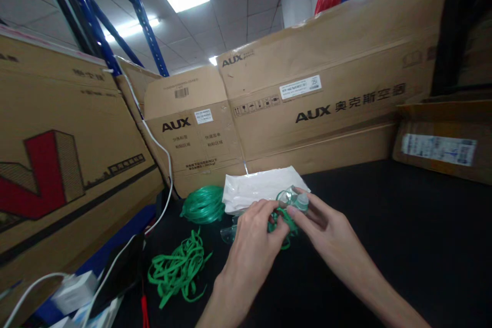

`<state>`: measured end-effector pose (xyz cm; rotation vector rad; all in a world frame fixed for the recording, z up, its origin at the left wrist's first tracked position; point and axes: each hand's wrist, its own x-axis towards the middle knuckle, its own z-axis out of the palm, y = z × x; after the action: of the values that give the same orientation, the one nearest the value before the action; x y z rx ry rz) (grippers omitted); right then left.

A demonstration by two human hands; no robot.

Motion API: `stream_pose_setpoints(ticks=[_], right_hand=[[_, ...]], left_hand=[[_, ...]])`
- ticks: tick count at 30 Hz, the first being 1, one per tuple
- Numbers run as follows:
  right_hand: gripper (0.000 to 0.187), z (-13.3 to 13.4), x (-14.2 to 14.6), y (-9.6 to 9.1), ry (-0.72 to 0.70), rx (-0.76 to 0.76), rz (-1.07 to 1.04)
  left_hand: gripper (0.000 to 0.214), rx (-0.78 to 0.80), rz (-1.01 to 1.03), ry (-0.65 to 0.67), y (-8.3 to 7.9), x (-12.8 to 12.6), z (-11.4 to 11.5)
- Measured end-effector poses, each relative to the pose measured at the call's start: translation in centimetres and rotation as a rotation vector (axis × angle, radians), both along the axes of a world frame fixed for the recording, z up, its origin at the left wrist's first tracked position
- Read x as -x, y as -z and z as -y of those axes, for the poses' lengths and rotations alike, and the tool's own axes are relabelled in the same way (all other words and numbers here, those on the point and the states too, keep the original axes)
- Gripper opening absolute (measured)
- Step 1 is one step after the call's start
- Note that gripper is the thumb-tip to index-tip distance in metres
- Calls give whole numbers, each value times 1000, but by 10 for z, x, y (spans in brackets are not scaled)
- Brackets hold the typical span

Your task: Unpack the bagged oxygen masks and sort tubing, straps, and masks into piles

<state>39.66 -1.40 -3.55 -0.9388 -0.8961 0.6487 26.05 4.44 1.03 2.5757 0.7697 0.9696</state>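
Observation:
My right hand (326, 225) grips a clear plastic mask (294, 197) with a translucent round connector (302, 201) at its right side. Thumb and fingers of my left hand (255, 236) are pinched on a green elastic strap (284, 220), which is bunched just below the mask. Another clear plastic piece (228, 234) lies on the table to the left, partly hidden behind my left hand. A tangled pile of green elastic straps (179, 269) rests further left. Behind it sits a coil of green tubing (203, 205).
A white plastic packet (261, 187) lies behind my hands on the black table (369, 205). Cardboard panels (265, 133) wall off the back and left. A cardboard box (442, 138) stands at right. A white cable (167, 164) and white adapter (75, 292) are at left.

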Motion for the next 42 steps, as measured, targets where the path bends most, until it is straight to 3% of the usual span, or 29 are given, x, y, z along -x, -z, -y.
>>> stream_pose_setpoints(ticks=[5,14,20,24,27,29,31,35,38,42], right_hand=[[62,-3,-2,3,-49,-1,-31],[52,6,-5,-11,-167,98,-2],[75,4,-13,-8,-144,145,14],[76,3,-14,-9,-184,156,12],[71,6,-19,-14,-171,163,-25],[65,8,-28,-17,-136,161,-40],[58,9,-39,-18,-118,165,-28],[54,9,-55,-16,-141,182,5],[53,8,-57,-15,-173,185,-9],[52,6,-54,-16,-188,193,-19]], left_hand=[[24,68,1,183,1,2,1],[24,333,110,234,-2,6,-6],[24,265,49,243,-1,11,-4],[26,159,-101,317,-11,17,-7],[32,83,-170,223,-29,32,-41],[40,-58,-250,-95,-43,48,-82],[39,-73,-329,-214,-52,67,-129],[34,-5,-549,-326,-49,99,-205],[36,56,-679,-337,-38,109,-231],[33,94,-757,-301,-33,108,-241]])
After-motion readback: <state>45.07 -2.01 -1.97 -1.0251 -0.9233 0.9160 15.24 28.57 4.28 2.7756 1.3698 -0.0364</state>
